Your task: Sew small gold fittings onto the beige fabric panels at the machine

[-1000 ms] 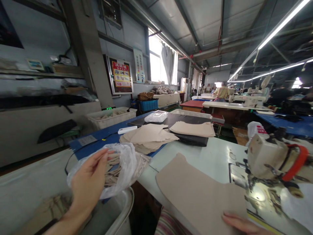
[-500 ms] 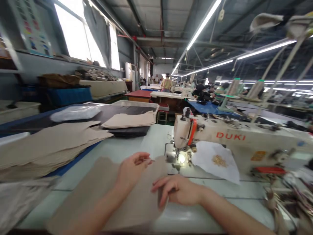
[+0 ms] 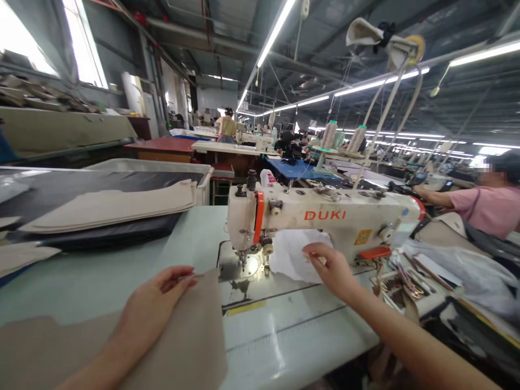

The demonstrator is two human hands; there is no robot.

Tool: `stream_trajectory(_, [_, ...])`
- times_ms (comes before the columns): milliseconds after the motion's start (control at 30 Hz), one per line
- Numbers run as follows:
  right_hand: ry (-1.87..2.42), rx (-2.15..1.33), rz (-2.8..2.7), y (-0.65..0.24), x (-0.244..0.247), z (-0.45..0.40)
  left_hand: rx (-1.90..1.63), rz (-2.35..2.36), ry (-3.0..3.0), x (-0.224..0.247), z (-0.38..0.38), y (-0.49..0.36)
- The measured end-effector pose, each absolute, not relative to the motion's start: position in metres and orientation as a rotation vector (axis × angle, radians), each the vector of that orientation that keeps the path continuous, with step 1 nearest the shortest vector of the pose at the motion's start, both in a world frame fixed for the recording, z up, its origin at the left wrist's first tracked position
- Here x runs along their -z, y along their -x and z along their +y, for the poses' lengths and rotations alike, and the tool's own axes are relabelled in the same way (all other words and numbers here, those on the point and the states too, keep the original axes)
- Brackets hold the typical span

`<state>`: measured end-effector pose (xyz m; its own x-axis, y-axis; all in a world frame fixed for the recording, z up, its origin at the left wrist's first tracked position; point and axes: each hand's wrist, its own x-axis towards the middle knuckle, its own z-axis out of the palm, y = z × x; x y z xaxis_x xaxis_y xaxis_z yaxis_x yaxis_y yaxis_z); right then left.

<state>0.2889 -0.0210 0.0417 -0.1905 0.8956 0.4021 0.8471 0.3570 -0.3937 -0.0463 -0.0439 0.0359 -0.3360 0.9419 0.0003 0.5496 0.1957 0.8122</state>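
A beige fabric piece [image 3: 182, 336] lies on the pale green table, left of the sewing machine [image 3: 325, 214]. My left hand [image 3: 160, 298] is over its upper edge, fingertips pinched together; whatever is between them is too small to make out. On the machine bed, under the arm, rests a white sheet [image 3: 290, 257]. My right hand [image 3: 331, 268] is at the right part of that sheet, thumb and fingers brought together over the spot of small tan pieces, which it mostly covers. What its fingertips hold cannot be made out.
Stacked beige panels [image 3: 117, 208] lie on black material at the left. Scissors and small tools [image 3: 410, 287] sit in a tray right of the machine. A person in pink [image 3: 483, 203] works at the far right. Thread cones [image 3: 329, 135] stand behind the machine.
The view has turned to the right. My right hand has left the beige fabric and moved over to the white sheet. My left hand remains at the fabric's upper edge.
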Motion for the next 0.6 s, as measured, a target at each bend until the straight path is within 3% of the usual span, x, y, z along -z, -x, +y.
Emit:
stream_trajectory(233, [1.771, 0.053, -2.157, -0.33, -0.041, -0.012, -0.958, 2.077, -1.446, -0.045, -0.043, 0.042])
stream_trajectory(600, [1.867, 0.168, -2.478, -0.288, -0.047, 0.012, -1.002, 1.973, -1.531, -0.046, -0.034, 0.031])
